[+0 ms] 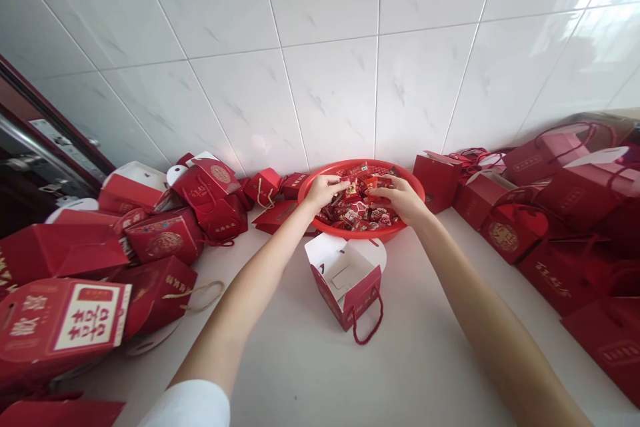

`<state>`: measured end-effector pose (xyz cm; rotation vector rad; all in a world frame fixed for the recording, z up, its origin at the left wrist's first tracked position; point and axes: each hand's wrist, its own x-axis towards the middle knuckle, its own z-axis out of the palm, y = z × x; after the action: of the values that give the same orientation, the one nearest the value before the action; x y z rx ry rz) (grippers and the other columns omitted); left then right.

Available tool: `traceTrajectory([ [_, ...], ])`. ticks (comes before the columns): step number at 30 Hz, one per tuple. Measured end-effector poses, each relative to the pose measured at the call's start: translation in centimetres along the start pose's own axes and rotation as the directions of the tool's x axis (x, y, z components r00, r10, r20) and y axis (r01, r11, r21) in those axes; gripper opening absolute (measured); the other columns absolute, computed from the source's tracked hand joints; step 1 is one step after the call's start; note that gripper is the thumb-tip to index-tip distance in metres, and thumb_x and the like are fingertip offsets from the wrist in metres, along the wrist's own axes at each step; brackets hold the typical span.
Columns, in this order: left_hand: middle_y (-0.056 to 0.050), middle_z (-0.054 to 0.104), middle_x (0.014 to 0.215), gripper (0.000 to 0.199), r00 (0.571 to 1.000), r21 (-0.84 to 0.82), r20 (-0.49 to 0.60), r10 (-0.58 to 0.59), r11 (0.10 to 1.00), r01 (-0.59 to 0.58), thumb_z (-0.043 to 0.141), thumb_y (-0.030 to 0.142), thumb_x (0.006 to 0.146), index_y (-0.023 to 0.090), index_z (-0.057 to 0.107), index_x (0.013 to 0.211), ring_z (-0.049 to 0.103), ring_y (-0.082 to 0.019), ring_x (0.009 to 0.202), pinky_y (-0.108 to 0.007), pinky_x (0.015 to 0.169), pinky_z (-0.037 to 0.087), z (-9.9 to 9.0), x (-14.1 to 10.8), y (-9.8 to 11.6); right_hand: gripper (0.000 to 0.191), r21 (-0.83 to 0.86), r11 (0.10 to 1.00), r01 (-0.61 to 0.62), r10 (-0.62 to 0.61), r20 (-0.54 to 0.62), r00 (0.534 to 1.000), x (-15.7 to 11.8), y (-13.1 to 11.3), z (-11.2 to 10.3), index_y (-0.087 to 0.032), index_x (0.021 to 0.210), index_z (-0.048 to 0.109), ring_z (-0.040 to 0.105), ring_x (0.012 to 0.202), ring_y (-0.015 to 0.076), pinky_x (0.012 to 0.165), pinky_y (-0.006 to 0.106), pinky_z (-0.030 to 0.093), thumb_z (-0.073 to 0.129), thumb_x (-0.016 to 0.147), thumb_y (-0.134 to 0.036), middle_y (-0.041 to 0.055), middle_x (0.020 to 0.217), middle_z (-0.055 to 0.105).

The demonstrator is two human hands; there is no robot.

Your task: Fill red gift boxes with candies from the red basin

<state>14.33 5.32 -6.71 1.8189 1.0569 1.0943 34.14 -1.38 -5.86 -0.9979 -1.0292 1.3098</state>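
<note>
Seen from a head-worn camera, two bare arms reach across a pale counter to a round red plastic basket set near a white tiled wall. The basket holds a pile of small wrapped sweets, mostly red. The left hand is over the basket's left side, its fingers slightly bent and close together, with their tips at a red packet. The right hand is over the right side, its fingers curved and partly spread among the sweets. At this distance the fingertips are small, so I cannot tell whether either hand has a firm grip.

Just in front of the basket, between the forearms, stands an open red box with a white inside and a red cord handle. More red gift boxes crowd the counter at left and right. A white sleeve shows at lower left.
</note>
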Motion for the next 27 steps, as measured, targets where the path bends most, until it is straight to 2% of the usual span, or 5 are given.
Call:
traceTrajectory([
  [15,-0.004,0.073,0.086,0.038,0.988,-0.038,0.156,0.015,0.999,-0.009,0.077,0.05,0.072,0.015,0.074,0.088,0.066,-0.018,0.079,-0.033,0.076,0.052,0.2,0.0,-0.1,0.031,-0.113,0.992,-0.053,0.07,0.15,0.986,-0.3,-0.3,-0.2,-0.018,0.099,0.067,0.073,0.069,0.0197,0.052,0.028,0.062,0.079,0.071,-0.013,0.0051,0.087,0.072],
  [19,-0.007,0.076,0.101,0.027,0.99,-0.125,0.123,-0.067,0.989,0.082,0.069,0.033,0.082,0.016,0.075,0.103,0.071,-0.021,0.092,-0.04,0.089,0.056,0.4,0.3,-0.4,0.023,-0.074,0.997,-0.006,0.006,-0.001,1.0,-0.2,-0.2,0.1,-0.018,0.093,0.064,0.071,0.064,0.0164,0.052,0.025,0.06,0.074,0.073,-0.012,0.0023,0.082,0.07],
  [23,-0.003,0.077,0.087,0.022,0.985,-0.037,0.114,-0.127,0.99,0.132,0.059,0.009,0.081,0.016,0.077,0.091,0.072,-0.017,0.081,-0.036,0.086,0.058,0.6,0.5,-0.4,0.017,0.014,0.998,0.067,-0.064,-0.144,0.988,0.1,0.0,0.2,-0.02,0.087,0.06,0.07,0.06,0.0151,0.051,0.024,0.059,0.07,0.075,-0.014,-0.0015,0.075,0.067],
  [25,-0.002,0.077,0.081,0.025,0.964,0.076,0.228,-0.137,0.99,0.122,0.056,0.004,0.077,0.017,0.077,0.082,0.072,-0.017,0.079,-0.032,0.084,0.058,0.7,0.3,-0.1,0.017,0.02,0.997,0.074,-0.07,-0.146,0.987,0.2,0.0,0.2,-0.021,0.087,0.06,0.07,0.06,0.0155,0.052,0.024,0.059,0.07,0.075,-0.015,-0.0018,0.073,0.067],
  [27,-0.002,0.078,0.082,0.026,0.875,0.203,0.438,-0.207,0.971,0.128,0.057,0.005,0.075,0.018,0.078,0.082,0.073,-0.018,0.082,-0.03,0.084,0.058,0.8,0.1,0.2,0.017,0.006,0.997,0.071,-0.07,-0.147,0.987,0.2,0.0,0.2,-0.021,0.087,0.06,0.07,0.061,0.0155,0.052,0.025,0.058,0.07,0.075,-0.015,-0.0015,0.074,0.067],
])
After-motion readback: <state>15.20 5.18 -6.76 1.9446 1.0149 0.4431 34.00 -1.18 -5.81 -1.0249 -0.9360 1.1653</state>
